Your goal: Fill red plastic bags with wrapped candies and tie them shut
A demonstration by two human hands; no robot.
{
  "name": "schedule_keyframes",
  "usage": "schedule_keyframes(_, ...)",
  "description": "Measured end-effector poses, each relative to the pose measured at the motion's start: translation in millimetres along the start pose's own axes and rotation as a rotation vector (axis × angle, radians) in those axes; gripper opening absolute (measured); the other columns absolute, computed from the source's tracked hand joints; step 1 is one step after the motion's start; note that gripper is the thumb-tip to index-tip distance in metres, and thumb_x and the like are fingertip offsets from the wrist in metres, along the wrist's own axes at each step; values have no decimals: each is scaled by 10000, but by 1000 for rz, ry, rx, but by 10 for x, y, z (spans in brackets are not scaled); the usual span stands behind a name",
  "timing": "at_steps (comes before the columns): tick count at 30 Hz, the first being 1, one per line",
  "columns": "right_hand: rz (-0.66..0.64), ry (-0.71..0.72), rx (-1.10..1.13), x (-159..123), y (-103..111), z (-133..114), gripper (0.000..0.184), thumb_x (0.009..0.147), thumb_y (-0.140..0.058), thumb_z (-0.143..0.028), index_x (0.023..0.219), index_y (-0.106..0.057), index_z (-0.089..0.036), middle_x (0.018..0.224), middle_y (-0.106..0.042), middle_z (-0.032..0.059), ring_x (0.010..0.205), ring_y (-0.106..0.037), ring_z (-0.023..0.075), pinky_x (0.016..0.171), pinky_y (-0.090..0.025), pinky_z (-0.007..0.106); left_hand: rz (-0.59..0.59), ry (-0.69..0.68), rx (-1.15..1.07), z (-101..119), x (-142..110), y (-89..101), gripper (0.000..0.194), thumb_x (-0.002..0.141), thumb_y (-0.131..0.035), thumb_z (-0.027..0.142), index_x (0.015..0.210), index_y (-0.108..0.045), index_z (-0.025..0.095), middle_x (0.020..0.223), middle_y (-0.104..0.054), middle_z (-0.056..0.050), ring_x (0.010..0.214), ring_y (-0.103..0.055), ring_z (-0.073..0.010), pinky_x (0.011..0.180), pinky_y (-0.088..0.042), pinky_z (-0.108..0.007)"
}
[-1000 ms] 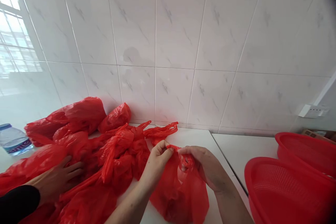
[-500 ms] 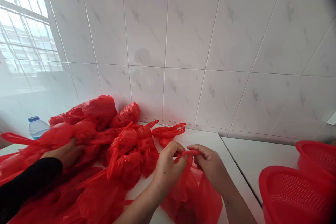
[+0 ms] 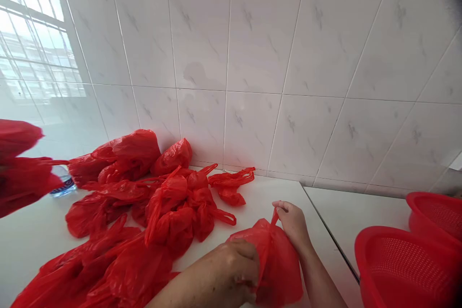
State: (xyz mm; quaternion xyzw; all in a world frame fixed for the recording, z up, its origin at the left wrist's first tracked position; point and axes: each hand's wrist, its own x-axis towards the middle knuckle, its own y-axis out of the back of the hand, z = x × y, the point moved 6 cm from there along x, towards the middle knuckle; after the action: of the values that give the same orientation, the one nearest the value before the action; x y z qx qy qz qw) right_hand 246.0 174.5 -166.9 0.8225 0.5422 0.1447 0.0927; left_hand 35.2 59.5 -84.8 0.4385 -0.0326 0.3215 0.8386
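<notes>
red plastic bag [image 3: 276, 262] is the main thing in this shot, sitting near the right edge of a white surface [image 3: 267, 197] with both hands on it. the right hand [image 3: 292, 224] is up top, its fingers [image 3: 279, 207] pinched narrow around a twisted bag handle [image 3: 275, 216]. the left hand [image 3: 240, 267] is lower down against the side of the bag, fingers curled in a bit, but i can't tell how tight that grip is.

just left of that is a heap of knotted red bags [image 3: 176, 214], with more red bags [image 3: 104, 262] spread along the front and a loose one [image 3: 231, 183] lying near the wall. a couple of fat ones [image 3: 135, 154] are pushed up against the white tile wall [image 3: 252, 33]. some blurry red bags [image 3: 19, 168] are up off the surface at the far left edge, and a plastic water bottle [image 3: 63, 183] is partly hidden behind the pile. over on the right, two red plastic colanders [image 3: 397, 269] sit on the next surface along.
</notes>
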Motion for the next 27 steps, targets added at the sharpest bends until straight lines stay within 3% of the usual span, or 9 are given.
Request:
schedule_keyframes(3,-81,2,2,40,-94,148,256,659,-529,-300,799,-702,-173,881,-705,64,801,-629,210,719,-482,332,-85,21,-128,-55,-26,-48,187,698,-634,23,682,-612,209,751,-608,9,693,-572,-133,619,-462,-219)
schedule_keyframes(6,-141,-13,71,28,-134,249,362,680,-563,-402,934,-675,-169,788,-678,35,683,-610,184,591,-476,298,59,74,-247,-136,42,-11,119,707,-745,214,763,-640,206,836,-620,-7,764,-594,-146,700,-489,-239)
schedule_keyframes(9,-119,-104,172,32,-82,446,434,699,-578,-521,942,-644,-168,659,-601,-6,564,-552,153,522,-449,276,267,149,-188,-261,146,-14,553,615,-813,384,1106,-605,237,1184,-565,-89,1080,-550,-244,925,-462,-372)
schedule_keyframes(13,-136,-173,171,67,-55,699,424,669,-607,-568,823,-649,-175,611,-553,-21,547,-517,147,508,-433,274,152,278,118,-505,289,-313,1098,471,-859,393,1423,-323,285,1514,-215,-180,1310,-326,-432,938,-427,-548)
schedule_keyframes(15,-150,-165,152,82,-65,755,446,646,-620,-565,857,-657,-174,609,-563,-17,556,-523,155,525,-443,283,55,292,229,-607,308,-457,1039,519,-826,299,1426,-319,300,1470,-320,-186,1178,-494,-422,821,-496,-490)
schedule_keyframes(17,-148,-150,127,90,-70,775,460,640,-624,-551,895,-659,-169,615,-575,-11,565,-529,159,545,-453,289,38,269,293,-649,283,-484,710,618,-738,197,1285,-516,296,1195,-604,-120,900,-651,-303,697,-517,-362)
schedule_keyframes(20,-143,-169,101,86,-74,801,456,650,-623,-530,933,-656,-174,652,-591,-6,610,-554,167,572,-466,286,234,232,317,-605,158,-194,326,699,-587,98,963,-679,266,774,-670,-18,674,-638,-185,610,-479,-253)
schedule_keyframes(23,-152,-200,86,78,-79,827,445,673,-616,-523,967,-646,-190,701,-591,-10,647,-564,161,593,-475,278,504,264,323,-503,-103,385,444,669,-435,-11,943,-682,236,824,-687,-22,744,-639,-166,676,-490,-244)
schedule_keyframes(27,-153,-216,56,77,-85,849,451,689,-606,-503,1019,-631,-196,734,-598,-6,648,-558,156,602,-479,282,850,363,500,-330,-637,1277,477,663,-427,34,1032,-656,230,997,-695,-21,893,-641,-187,811,-495,-283)
